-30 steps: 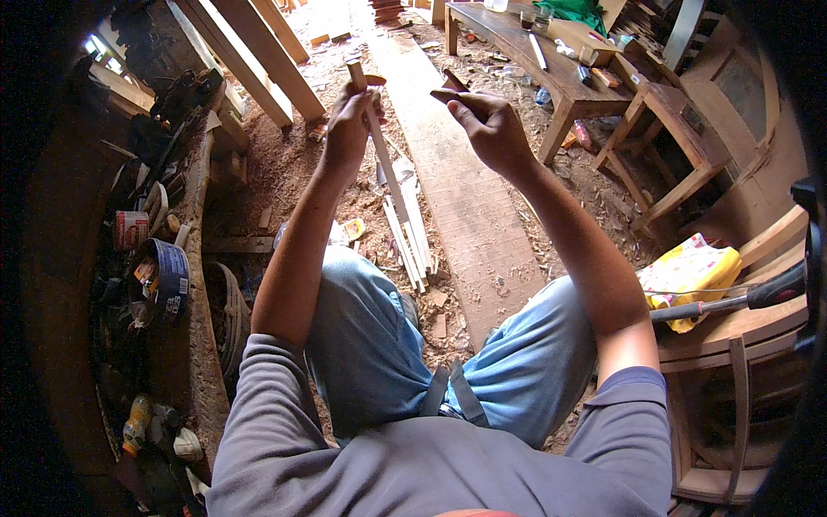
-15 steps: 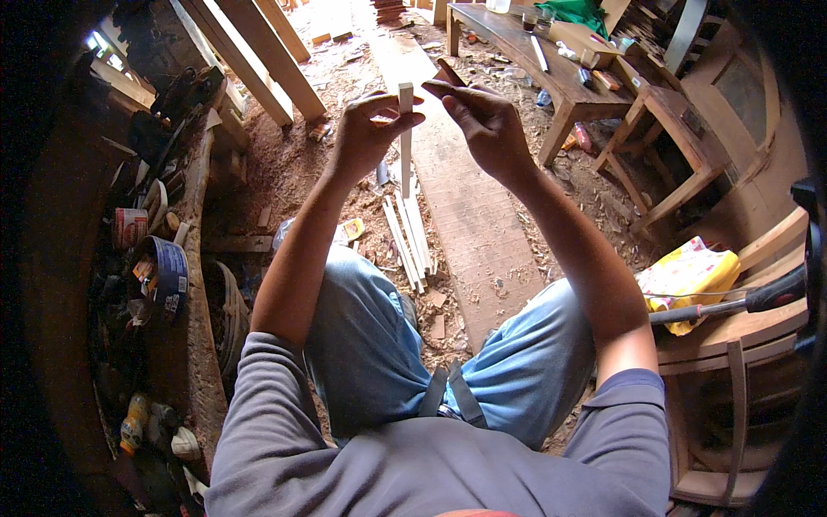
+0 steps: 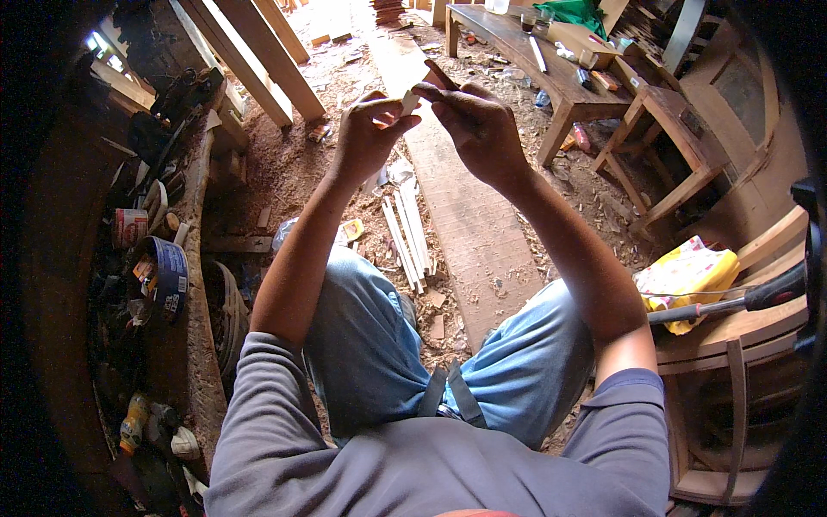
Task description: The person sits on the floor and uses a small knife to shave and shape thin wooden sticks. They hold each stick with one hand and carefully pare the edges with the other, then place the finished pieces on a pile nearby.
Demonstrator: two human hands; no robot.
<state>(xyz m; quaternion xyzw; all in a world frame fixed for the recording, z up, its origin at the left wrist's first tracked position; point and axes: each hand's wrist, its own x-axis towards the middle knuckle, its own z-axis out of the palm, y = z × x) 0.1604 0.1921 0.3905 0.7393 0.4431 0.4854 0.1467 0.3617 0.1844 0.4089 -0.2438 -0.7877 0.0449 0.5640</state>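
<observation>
My left hand (image 3: 372, 129) pinches a pale wooden stick (image 3: 409, 104) between thumb and fingers. Only a short end of the stick shows, so its length is hidden from this angle. My right hand (image 3: 475, 122) is closed on a thin dark brown piece (image 3: 442, 75), which looks like folded sandpaper, though I cannot be sure. My right fingertips are close against the end of the stick. Below my hands, several pale wooden sticks (image 3: 408, 234) lie on the ground beside a long plank (image 3: 469, 224).
Wood shavings cover the ground. On the left, a cluttered bench (image 3: 200, 284) holds a blue tub (image 3: 162, 280). A wooden table (image 3: 508, 43) stands far right, near a small wooden frame (image 3: 668, 164). A yellow plastic bag (image 3: 693, 284) rests on curved wood at my right.
The wooden stick, upright and long in view before, has been turned so only its end shows. My right hand has moved slightly left, bringing the brown piece closer to it.
</observation>
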